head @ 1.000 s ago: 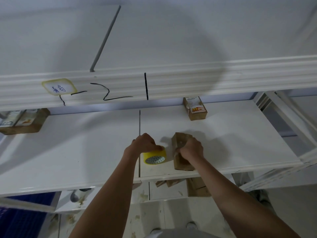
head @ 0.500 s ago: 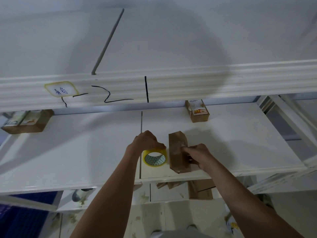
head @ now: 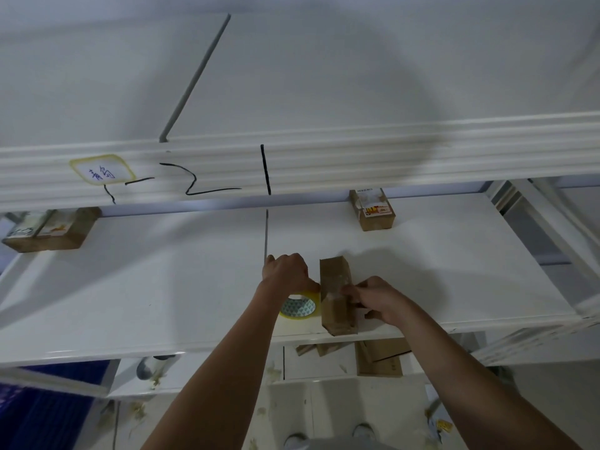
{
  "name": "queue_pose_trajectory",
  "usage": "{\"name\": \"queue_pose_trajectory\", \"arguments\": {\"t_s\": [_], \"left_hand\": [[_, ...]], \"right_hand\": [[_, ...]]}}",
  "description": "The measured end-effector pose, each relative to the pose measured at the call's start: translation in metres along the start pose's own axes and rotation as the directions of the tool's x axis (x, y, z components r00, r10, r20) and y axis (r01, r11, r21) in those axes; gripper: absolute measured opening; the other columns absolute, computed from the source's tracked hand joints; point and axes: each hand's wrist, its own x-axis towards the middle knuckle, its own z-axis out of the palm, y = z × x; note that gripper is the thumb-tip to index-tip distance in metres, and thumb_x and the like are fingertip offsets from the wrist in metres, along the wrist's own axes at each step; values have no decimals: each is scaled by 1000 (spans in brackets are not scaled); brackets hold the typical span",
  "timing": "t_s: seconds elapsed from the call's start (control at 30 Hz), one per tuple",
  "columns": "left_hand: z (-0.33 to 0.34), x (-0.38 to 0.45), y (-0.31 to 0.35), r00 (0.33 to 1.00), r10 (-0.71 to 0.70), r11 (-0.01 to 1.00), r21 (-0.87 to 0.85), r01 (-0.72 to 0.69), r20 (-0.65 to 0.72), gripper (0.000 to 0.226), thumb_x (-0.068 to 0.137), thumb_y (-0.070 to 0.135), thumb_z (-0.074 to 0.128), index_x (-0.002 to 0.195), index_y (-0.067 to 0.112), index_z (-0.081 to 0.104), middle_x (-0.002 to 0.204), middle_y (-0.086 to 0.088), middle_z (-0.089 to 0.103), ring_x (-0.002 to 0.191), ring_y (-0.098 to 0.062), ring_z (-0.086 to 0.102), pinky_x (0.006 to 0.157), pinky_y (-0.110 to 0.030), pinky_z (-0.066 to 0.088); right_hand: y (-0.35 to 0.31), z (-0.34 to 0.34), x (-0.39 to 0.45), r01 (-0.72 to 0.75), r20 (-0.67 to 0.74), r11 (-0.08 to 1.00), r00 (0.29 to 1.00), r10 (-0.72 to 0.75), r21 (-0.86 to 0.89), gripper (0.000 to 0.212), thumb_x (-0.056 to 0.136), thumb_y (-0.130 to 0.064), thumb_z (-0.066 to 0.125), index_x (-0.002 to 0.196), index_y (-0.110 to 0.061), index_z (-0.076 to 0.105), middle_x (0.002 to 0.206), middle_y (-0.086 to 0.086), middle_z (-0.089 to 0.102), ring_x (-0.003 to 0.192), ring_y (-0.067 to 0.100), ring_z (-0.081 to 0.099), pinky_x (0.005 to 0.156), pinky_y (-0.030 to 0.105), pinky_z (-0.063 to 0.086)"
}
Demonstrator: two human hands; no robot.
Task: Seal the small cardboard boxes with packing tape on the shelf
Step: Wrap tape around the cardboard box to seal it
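The box [head: 336,295] is a small brown cardboard carton, longer than wide, lying with its long side running away from the camera near the front edge of the white shelf [head: 162,287]. A glossy strip of clear tape runs along its top face, catching the light around the middle. Its near end reaches almost to the shelf's front lip.

Touching the box's left side is the tape roll [head: 298,307], yellow-rimmed with a teal and white patterned core, lying flat on the shelf. The left hand [head: 285,274] is curled over the top of the roll, knuckles up, thumb pointing toward the box, gripping the roll from above. The right hand [head: 378,298] comes in from the right, with its fingers [head: 349,290] bent and laid on the top face of the box at its right edge, pressing on the taped surface; whether the thumb hooks round the side cannot be told. Both forearms reach up from the bottom of the view.

Farther back on the shelf stands another box [head: 373,211] with a printed label, well apart from the hands. At the far left are two more boxes [head: 48,230] side by side. The upper shelf's rail carries a paper tag [head: 102,168] and black marker strokes.
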Motion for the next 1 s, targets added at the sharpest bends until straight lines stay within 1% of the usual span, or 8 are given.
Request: {"name": "queue_pose_trajectory", "arguments": {"t_s": [0.1,0.23,0.3,0.4,0.53,0.7,0.9,1.0], "left_hand": [[0,1,7,999,17,1000,-11,-16,29,45,82,59,66,101,19,73,100,0,70,103,-22,64,106,-42,32],[5,-2,17,998,51,998,-32,-50,21,44,82,61,63,99,22,72,100,0,69,101,-21,63,103,-41,31],[6,-3,22,998,57,998,-9,-57,-2,43,83,60,62,100,22,72,103,-1,70,102,-21,64,103,-41,31],[6,-3,24,999,48,999,9,-48,-10,43,83,61,61,99,22,71,102,0,70,104,-21,63,103,-41,31],[7,-5,26,999,48,999,27,-47,-23,47,83,64,61,97,21,71,101,0,70,101,-21,63,100,-39,32],[6,-6,19,998,66,998,-11,-65,4,50,85,67,58,101,22,72,103,1,68,99,-20,61,100,-39,32],[1,-5,-6,983,91,961,-272,-45,159,41,85,60,66,100,23,76,96,4,70,92,-16,66,87,-38,56],[-2,-9,-8,989,84,969,-243,-53,119,39,87,55,67,102,21,76,89,8,64,87,-12,62,74,-25,49]], "right_hand": [[-8,-2,0,5,-100,996,995,-14,-88,50,86,-25,76,128,-12,52,124,10,60,112,27,59,86,39,53],[-17,6,-9,92,-302,972,940,-157,-217,56,88,3,65,135,-18,42,127,12,58,109,27,60,60,23,47],[-16,16,-15,161,-341,941,903,-262,-298,51,90,4,61,134,-19,49,129,10,60,114,27,61,78,31,56],[-11,31,-20,161,-344,889,881,-325,-428,49,99,-7,53,146,-16,44,138,9,58,125,29,57,104,43,49],[-6,38,-24,157,-246,844,915,-320,-512,52,103,-13,44,152,-12,28,128,20,60,116,37,59,98,45,46],[-8,36,-22,119,-269,871,923,-274,-477,77,97,-42,60,159,-23,18,146,3,51,134,28,48,108,42,39],[-13,38,-24,97,-320,893,912,-256,-440,71,99,-32,59,158,-24,23,150,2,47,137,26,45,109,42,38],[-8,43,-22,102,-383,920,888,-256,-379,70,98,-28,62,157,-30,25,148,-1,52,134,25,49,106,42,42]]}}
